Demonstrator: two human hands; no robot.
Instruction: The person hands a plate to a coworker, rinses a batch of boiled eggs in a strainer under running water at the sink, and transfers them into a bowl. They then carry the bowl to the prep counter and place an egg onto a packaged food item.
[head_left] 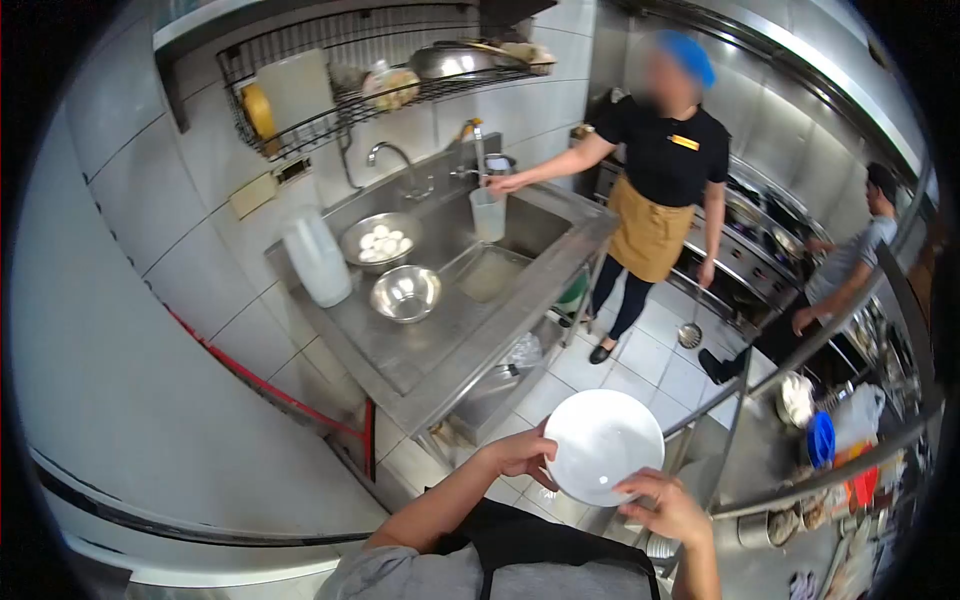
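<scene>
The left hand and right hand grasp a dish by its rim, near the bench where a jug and metal bowl stand.

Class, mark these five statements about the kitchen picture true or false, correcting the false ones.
1. The left hand and right hand hold a white dish. True.
2. The co-worker by the sink holds a long-handled utensil. True.
3. That co-worker's cap is red. False: the cap is blue.
4. White egg-like items lie in a metal bowl. True.
5. The wire rack stands on the floor. False: the wire rack is mounted above the sink.
</scene>
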